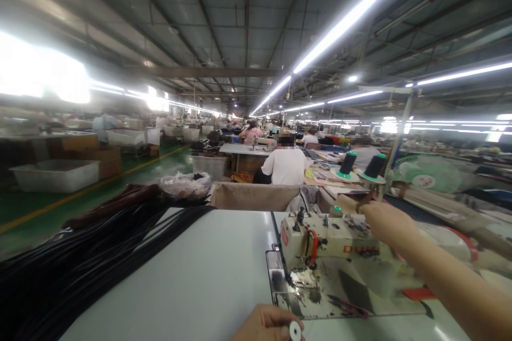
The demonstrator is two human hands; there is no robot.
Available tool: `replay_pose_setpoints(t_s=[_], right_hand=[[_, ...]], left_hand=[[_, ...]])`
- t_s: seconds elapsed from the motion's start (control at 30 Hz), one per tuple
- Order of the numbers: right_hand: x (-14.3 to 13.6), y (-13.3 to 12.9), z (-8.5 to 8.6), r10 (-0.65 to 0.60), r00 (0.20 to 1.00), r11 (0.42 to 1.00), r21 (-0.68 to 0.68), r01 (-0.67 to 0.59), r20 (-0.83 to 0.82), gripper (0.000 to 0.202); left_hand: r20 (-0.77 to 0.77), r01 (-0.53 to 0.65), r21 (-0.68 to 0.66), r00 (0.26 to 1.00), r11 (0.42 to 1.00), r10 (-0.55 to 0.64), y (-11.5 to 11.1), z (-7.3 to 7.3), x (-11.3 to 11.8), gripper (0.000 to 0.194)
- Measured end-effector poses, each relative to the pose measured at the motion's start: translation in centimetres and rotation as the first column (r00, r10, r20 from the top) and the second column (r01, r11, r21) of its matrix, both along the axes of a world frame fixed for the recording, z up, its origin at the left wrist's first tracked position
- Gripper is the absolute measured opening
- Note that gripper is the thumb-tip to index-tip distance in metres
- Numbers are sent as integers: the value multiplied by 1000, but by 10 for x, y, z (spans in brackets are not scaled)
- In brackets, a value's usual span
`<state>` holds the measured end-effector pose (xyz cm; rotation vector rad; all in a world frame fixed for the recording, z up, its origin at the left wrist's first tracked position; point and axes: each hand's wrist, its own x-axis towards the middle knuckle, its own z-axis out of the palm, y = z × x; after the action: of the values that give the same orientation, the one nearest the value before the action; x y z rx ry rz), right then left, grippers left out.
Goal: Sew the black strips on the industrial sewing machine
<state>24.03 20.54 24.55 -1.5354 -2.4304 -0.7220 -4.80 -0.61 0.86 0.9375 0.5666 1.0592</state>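
Observation:
At the bottom edge, my left hand pinches a small pale round bobbin, just in front of the sewing machine's needle area. The sewing machine is cream with a red lever and stands on the right part of the white table. My right hand reaches over the machine's top, its fingers closed near the thread parts; what they hold, if anything, is too blurred to name. A small green-topped spool stands just left of it.
Long black strips cover the table's left side. Two dark thread cones stand behind the machine, by a pole and a green fan. A fabric-lined bin lies beyond the table, with a person in white seated behind it.

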Motion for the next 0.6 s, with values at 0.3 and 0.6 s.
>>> replay_pose_setpoints(t_s=[0.3,0.6], right_hand=[[-9,-25,1,1,997,987,-162,-15,-83,20],[13,-85,-55,87,795,991,130,-10,-600,20]], left_hand=[[71,10,-64,997,998,-5,1,-20,2,53],[-252,299,-25,922,954,-296,-17,-21,-21,56]])
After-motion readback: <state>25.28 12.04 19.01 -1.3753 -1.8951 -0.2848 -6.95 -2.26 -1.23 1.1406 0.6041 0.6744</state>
